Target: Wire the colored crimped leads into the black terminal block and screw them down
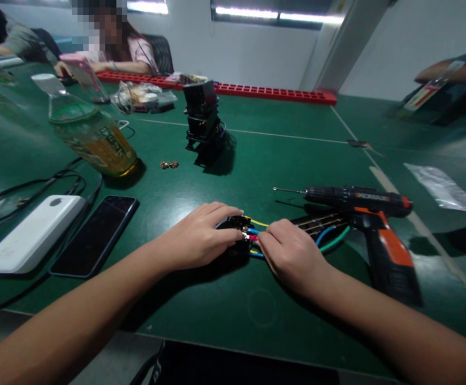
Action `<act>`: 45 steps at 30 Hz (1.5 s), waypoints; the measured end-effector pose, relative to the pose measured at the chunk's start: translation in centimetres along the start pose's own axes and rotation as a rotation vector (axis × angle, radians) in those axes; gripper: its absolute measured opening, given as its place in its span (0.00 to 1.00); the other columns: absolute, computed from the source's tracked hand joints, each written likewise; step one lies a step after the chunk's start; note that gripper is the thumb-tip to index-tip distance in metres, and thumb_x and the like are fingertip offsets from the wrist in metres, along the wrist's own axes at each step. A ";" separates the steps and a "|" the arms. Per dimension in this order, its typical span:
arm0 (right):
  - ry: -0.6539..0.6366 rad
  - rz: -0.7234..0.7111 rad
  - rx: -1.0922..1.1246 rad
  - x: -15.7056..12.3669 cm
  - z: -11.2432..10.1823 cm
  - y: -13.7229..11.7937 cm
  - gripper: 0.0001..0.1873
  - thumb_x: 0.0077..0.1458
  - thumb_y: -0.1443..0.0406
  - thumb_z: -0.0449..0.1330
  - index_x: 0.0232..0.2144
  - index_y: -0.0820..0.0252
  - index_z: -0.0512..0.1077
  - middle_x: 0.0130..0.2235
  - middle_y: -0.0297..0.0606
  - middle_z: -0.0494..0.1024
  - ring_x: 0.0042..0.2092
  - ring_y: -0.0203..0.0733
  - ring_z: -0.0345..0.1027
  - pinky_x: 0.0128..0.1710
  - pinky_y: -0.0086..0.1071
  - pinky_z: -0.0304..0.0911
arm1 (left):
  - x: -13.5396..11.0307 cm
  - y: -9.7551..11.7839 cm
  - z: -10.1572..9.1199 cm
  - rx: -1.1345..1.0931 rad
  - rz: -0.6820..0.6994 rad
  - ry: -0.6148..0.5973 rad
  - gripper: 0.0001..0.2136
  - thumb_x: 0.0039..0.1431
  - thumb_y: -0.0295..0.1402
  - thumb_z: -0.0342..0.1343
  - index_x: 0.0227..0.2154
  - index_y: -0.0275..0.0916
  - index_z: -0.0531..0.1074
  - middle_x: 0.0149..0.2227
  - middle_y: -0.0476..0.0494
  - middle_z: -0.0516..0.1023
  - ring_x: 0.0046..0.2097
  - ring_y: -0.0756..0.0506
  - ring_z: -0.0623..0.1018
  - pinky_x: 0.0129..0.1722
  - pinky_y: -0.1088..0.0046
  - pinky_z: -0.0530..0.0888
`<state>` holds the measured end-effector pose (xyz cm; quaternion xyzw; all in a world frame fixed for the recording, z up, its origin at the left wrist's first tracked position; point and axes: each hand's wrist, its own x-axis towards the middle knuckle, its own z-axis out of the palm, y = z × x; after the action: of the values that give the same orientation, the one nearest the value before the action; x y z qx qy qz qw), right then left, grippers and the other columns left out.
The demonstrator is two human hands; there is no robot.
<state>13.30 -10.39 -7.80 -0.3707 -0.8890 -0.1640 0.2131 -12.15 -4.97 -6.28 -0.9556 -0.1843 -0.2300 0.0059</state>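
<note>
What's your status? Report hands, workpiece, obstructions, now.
Left hand holding small black part. Right hand pinching slim red and blue leads at it. Black-and-orange cordless drill close on right, may crowd right hand.

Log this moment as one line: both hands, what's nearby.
left hand: gripping black part | right hand: at red piece, grip hidden | right: cordless drill | left: phone, white power bank

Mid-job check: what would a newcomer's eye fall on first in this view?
Probably the orange-and-black drill lying at the right on the green table. Next, at centre, the left hand holding a small black part, with the right hand closed at its coloured wires. Farther back, at the left, stands a bottle of amber drink.
</note>
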 end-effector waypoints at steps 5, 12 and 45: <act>-0.007 0.010 -0.016 0.0 -0.1 0.0 0.10 0.64 0.71 0.59 0.28 0.60 0.71 0.31 0.40 0.68 0.36 0.44 0.54 0.36 0.38 0.49 | -0.1 0.0 0.0 -0.007 -0.002 -0.010 0.13 0.68 0.26 0.54 0.50 0.40 0.80 0.57 0.30 0.75 0.52 0.36 0.77 0.50 0.54 0.79; -0.031 0.019 -0.028 0.0 -0.5 -0.2 0.09 0.64 0.70 0.59 0.29 0.61 0.72 0.31 0.40 0.69 0.36 0.44 0.56 0.36 0.38 0.51 | 0.0 0.2 -0.1 0.015 -0.021 -0.034 0.12 0.69 0.27 0.53 0.48 0.41 0.80 0.57 0.32 0.75 0.53 0.37 0.78 0.52 0.54 0.79; -0.458 1.250 0.186 -10.8 -10.3 11.7 0.31 0.55 0.39 0.55 0.37 0.60 0.77 0.35 0.47 0.78 0.36 0.49 0.71 0.40 0.42 0.61 | 0.4 0.4 -0.6 -0.021 -0.018 -0.081 0.12 0.72 0.28 0.52 0.50 0.41 0.78 0.58 0.33 0.74 0.54 0.39 0.76 0.52 0.57 0.77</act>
<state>31.32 -13.56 -2.83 -0.8213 -0.5402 0.1504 0.1053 -11.92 -5.23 -5.54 -0.9623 -0.1906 -0.1933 -0.0138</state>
